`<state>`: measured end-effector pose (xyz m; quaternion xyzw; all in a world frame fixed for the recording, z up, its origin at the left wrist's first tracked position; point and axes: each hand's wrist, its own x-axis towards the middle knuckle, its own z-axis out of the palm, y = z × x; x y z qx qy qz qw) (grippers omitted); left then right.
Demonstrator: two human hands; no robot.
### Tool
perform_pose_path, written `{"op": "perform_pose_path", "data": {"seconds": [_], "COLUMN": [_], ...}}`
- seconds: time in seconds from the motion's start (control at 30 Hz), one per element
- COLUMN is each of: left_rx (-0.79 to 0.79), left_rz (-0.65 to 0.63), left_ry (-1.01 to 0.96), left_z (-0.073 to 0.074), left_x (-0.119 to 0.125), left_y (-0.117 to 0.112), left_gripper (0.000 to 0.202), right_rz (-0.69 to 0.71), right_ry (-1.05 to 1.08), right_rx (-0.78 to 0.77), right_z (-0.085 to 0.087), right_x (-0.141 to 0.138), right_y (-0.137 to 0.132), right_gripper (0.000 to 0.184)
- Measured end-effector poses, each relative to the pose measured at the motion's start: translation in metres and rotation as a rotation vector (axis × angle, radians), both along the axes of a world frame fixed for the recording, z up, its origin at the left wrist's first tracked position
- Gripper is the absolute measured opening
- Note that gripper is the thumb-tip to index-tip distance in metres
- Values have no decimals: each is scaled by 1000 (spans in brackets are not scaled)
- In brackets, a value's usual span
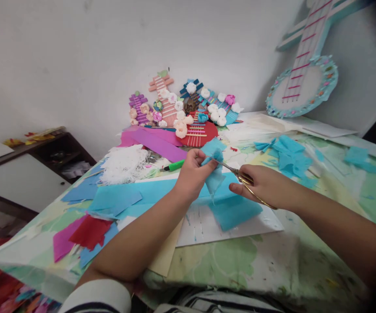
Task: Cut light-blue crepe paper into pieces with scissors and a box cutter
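Note:
My left hand (192, 173) is closed on a folded piece of light blue crepe paper (214, 167) and holds it up above the table. My right hand (261, 184) grips gold-handled scissors (240, 174), whose blades reach into the paper just beside my left fingers. Under both hands lie a white sheet (207, 226) and larger flat pieces of blue paper (233, 211).
A table with a green patterned cover (272, 261) carries red, pink and blue paper scraps (87, 232), a white fringe pile (124, 163), a green marker (175, 165), purple strips (158, 143) and small decorated guitars (181, 108). More blue scraps (288, 156) lie right. A big blue guitar (305, 74) leans on the wall.

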<state>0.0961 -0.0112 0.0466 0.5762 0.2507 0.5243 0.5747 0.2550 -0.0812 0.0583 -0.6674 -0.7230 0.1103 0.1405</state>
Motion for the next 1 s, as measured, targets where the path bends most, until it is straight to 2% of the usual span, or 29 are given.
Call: {"op": "perform_pose_path", "data": {"seconds": [0.27, 0.4, 0.53, 0.6, 0.7, 0.77, 0.9, 1.0], "left_rx": [61, 9, -79, -138, -217, -253, -299, -312], "left_rz": [59, 35, 14, -50, -256, -383, -505, -566], "left_ry": [172, 259, 297, 304, 327, 350, 405, 429], "left_z": [4, 10, 15, 17, 18, 17, 10, 4], "left_x": [6, 10, 24, 37, 64, 84, 115, 122], "left_y": [-5, -7, -10, -10, -7, -4, -1, -4], "left_gripper": [27, 30, 33, 31, 20, 14, 15, 19], "right_rz": [-31, -71, -124, -178, -296, -395, -497, -508], "right_ry": [19, 42, 204, 387, 666, 772, 855, 803], "right_rx": [6, -16, -16, -57, -126, -127, -104, -128], "right_z": [-3, -7, -8, -8, -9, -12, -22, -27], "right_x": [1, 10, 23, 29, 40, 48, 68, 79], "right_y": [1, 0, -6, -11, -19, -24, -36, -46], "right_gripper": [46, 47, 48, 48, 50, 51, 52, 53]}}
